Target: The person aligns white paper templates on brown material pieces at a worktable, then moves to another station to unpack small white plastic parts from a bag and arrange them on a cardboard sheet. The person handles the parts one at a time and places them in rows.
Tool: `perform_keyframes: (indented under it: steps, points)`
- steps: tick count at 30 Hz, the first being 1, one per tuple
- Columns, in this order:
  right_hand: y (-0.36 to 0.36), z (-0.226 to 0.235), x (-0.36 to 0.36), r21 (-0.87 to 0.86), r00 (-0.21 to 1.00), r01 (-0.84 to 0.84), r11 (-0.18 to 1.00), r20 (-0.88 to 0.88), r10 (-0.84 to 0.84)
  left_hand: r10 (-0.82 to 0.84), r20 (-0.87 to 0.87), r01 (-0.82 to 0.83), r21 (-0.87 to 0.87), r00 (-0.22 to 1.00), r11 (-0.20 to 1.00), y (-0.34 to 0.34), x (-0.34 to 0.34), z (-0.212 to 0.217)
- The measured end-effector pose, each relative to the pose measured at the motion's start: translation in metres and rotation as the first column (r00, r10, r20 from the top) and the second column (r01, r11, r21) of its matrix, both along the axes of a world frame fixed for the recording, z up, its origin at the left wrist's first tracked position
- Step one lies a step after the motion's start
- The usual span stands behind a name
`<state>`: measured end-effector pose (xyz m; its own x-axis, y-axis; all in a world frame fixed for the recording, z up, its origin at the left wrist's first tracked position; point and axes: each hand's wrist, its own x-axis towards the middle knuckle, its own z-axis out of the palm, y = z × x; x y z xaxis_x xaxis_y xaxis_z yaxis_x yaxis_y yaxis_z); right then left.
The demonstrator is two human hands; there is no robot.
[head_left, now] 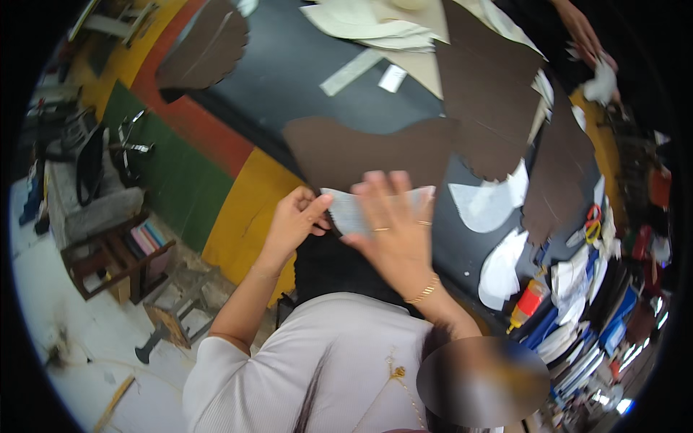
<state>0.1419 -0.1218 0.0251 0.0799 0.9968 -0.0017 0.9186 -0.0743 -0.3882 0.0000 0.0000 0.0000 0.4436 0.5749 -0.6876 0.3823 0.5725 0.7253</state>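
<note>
While the left hand (296, 216) pinches a pale curved paper pattern (361, 211), the flat, spread right hand (393, 231) presses it onto smooth brown leather (361, 151).

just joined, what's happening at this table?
A person works at a dark table strewn with brown cut pieces and white paper patterns. The left hand pinches the end of a pale serrated-edge piece, while the right hand lies flat on it, fingers spread. Another person's hand reaches in at the far right.

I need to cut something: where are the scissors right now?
In the head view, the scissors lie at the table's right edge, beside white pattern pieces, right of both hands.
</note>
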Motion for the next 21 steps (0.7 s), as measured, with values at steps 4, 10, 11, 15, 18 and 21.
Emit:
perform_keyframes:
  steps: [4, 10, 11, 15, 18, 21]
  points:
    - [-0.011, -0.011, -0.001, 0.048, 0.999, 0.022, 0.999, -0.044, -0.02, 0.001, 0.019, -0.002, 0.081, 1.0, 0.997, 0.003, 0.0, 0.008]
    - [-0.081, 0.006, 0.064, -0.095, 0.921, 0.347, 0.933, 0.221, -0.32, -0.072, 0.026, 0.071, 0.054, 0.997, 0.996, -0.001, 0.002, 0.0]
    - [-0.09, 0.013, 0.072, -0.12, 0.885, 0.418, 0.901, 0.276, -0.374, -0.095, -0.003, 0.095, 0.035, 0.996, 0.995, 0.005, -0.001, 0.001]
    - [-0.113, 0.011, 0.105, 0.159, 0.694, 0.704, 0.692, 0.048, -0.718, 0.255, 0.112, -0.272, 0.192, 0.961, 0.943, 0.071, -0.038, -0.007]
    - [-0.108, 0.009, 0.128, 0.123, 0.509, 0.859, 0.496, -0.102, -0.855, 0.588, 0.348, -0.644, 0.065, 0.731, 0.762, 0.149, -0.067, -0.028]
    - [-0.102, -0.003, 0.13, 0.167, 0.475, 0.871, 0.462, -0.043, -0.879, 0.7, 0.365, -0.764, 0.049, 0.614, 0.644, 0.227, -0.07, -0.021]
